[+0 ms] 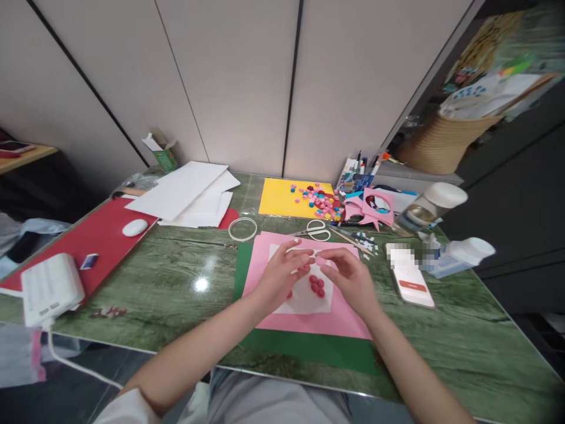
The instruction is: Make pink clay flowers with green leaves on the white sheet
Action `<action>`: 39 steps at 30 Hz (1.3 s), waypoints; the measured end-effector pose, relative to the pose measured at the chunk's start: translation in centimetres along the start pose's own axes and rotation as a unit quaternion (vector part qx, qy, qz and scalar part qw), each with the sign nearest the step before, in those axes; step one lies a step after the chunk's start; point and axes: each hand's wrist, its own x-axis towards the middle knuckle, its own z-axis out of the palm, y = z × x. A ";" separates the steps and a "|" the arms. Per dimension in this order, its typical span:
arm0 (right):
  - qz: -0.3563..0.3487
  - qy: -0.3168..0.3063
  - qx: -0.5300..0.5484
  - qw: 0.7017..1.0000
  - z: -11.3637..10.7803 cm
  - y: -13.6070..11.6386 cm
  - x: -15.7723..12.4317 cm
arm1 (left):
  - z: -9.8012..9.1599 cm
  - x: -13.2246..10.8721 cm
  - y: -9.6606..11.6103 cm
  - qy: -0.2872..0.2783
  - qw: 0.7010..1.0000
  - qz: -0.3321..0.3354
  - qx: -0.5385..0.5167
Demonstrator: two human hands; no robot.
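Pale, seamed wall (241, 88), as I see it remotely, behind a green table (170, 280) showing glare (200, 284); dark floor (113, 361) below.

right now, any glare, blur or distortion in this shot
Head view: white glare spot on the green tabletop, left of the left hand; head view: a pixelated patch over the upper part of the phone; head view, right side: the bottles slant, likely from wide-angle stretch, and the top corner looks smeared.

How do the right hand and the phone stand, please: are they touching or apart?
Apart: the head view shows a strip of green tabletop between the right hand and the phone.
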 end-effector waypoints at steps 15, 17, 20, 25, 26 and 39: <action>-0.021 0.030 -0.034 0.999 0.3 2.7 -0.4 | -2.1 1.3 -3.2 0.001 0.943 0.150 0.296; -0.024 0.054 -0.048 0.997 0.1 2.9 -0.4 | -2.0 1.1 -3.4 -0.006 0.912 0.166 0.376; -0.042 0.077 -0.072 0.994 0.0 2.7 -0.4 | -1.6 0.8 -3.5 -0.016 0.875 0.177 0.450; -0.093 0.068 -0.191 0.975 -0.1 1.7 -0.6 | -1.7 0.8 -3.7 -0.041 0.836 0.204 0.508; -0.110 0.066 -0.223 0.966 -0.2 1.7 -0.6 | -1.8 0.9 -3.7 -0.044 0.828 0.209 0.519; -0.269 0.054 -0.451 0.849 -0.8 2.4 -1.2 | -2.7 1.2 -3.7 -0.053 0.784 0.235 0.572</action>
